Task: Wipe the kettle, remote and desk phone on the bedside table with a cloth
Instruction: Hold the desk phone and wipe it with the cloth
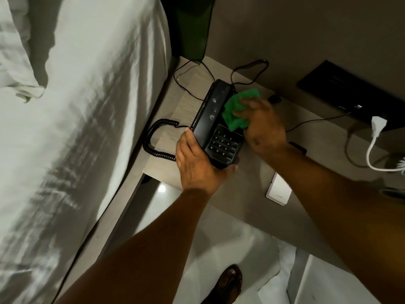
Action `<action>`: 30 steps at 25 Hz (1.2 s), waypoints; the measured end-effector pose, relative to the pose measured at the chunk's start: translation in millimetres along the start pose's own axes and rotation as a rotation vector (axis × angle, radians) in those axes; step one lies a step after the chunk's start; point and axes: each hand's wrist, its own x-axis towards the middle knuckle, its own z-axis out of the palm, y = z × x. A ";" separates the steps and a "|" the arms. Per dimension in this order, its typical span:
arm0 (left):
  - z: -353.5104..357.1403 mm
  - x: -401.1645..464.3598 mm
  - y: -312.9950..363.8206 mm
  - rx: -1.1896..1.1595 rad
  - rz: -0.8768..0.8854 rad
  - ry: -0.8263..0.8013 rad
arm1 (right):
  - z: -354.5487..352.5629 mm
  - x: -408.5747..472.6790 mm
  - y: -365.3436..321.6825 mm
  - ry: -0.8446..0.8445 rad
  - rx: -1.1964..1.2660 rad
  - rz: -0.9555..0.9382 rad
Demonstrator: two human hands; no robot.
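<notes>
- i am watching a bedside table (pixel 241 194) beside a white bed (pixel 87 106), where the black desk phone (pixel 215 126) is lying near the table's bed-side edge, handset on its cradle
- the left hand (pixel 198 164) is wrapping the phone's near end, fingers curling together along the handset side and thumb hooking the front corner, bracing it in place
- the right hand (pixel 263 126) is bunching a green cloth (pixel 235 110) against the phone's upper face above the keypad, fingers pressing together into the wad; the hand is blurring, so i cannot tell finer finger placement
- i am judging the phone a light, hard plastic shell that is likely sliding easily on the smooth top, so holding it by the base at the near end, clear of the keys, is looking sensible
- the handset is only resting there and could be tipping off under a hard sideways rub
- the coiled cord (pixel 157 139) is looping off the near left corner, and thin cables (pixel 247 69) are trailing behind, both ready to snag
- the cloth is looking soft and limp, handling best as a gathered wad
- i am not seeing a kettle or remote here
</notes>
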 end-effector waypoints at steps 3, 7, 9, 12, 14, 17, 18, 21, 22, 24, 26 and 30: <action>2.8 2.7 -2.6 0.006 -0.008 -0.015 | 3.9 -43.1 15.9 -0.147 -0.068 -0.216; 4.5 2.6 -3.9 0.008 -0.002 0.005 | -11.4 -3.9 33.6 -0.055 0.011 -0.066; 4.6 2.8 -4.0 0.007 0.002 0.010 | -8.4 9.7 13.0 0.009 0.101 0.040; 5.0 2.3 -3.4 0.032 0.002 0.017 | 7.5 -20.6 4.6 -0.040 0.067 -0.076; 6.1 2.6 -4.3 0.045 0.004 0.012 | 5.0 -49.0 18.2 -0.104 0.040 -0.181; 6.1 1.3 -5.1 0.031 0.007 0.021 | -6.5 -26.9 32.5 -0.074 0.011 -0.077; 6.6 1.3 -4.8 0.028 0.012 0.023 | -8.5 -9.1 30.1 -0.025 0.029 -0.023; 6.0 -0.5 -5.2 0.033 0.013 0.021 | -6.7 9.6 8.5 0.039 0.089 0.037; 5.0 -1.0 -3.6 0.028 0.009 0.007 | -2.2 -0.7 5.4 0.031 0.070 0.019; 3.2 -1.6 -0.7 0.013 -0.007 -0.017 | 5.7 -35.6 5.0 -0.022 0.083 -0.052; 1.8 -2.4 0.6 0.011 -0.017 -0.015 | 2.9 -55.8 7.0 0.043 0.199 -0.031; 2.1 -2.2 -0.1 -0.008 -0.013 -0.004 | -1.5 -30.9 -23.5 0.179 0.118 -0.177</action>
